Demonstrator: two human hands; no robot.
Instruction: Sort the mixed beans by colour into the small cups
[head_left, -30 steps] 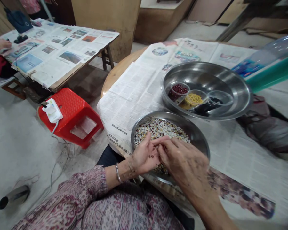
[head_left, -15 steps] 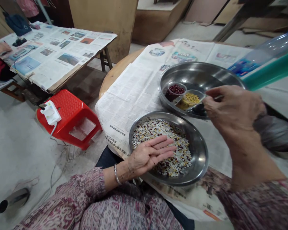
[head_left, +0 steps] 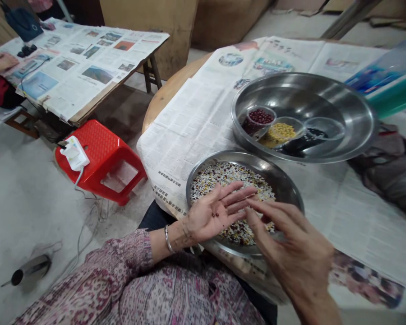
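Note:
My left hand (head_left: 212, 215) lies palm up over the near side of a steel bowl (head_left: 296, 198), fingers stretched out flat. A few dark red beans (head_left: 215, 215) rest loose on its palm. Beside its fingertips, my right hand (head_left: 291, 243) reaches in from the right, with thumb and forefinger apart and nothing visible between them. The bowl holds mixed white grains and red, yellow and black beans (head_left: 235, 174). Behind it, a larger steel basin (head_left: 345, 151) contains clear cups of red beans (head_left: 260, 116), yellow beans (head_left: 281, 132) and black beans (head_left: 314, 134).
Newspaper (head_left: 189, 117) covers the round table. At the right are a plastic bottle (head_left: 382, 67), a green object (head_left: 395, 97) and a crumpled grey cloth item (head_left: 389, 171). A red stool (head_left: 101, 149) carries a white power strip (head_left: 75, 153). Another person's hands (head_left: 2, 62) are at the far-left table.
My right hand went from my left palm to the cups in the basin, then came back beside the left fingertips. My left hand opened out flat. The view shifted slightly.

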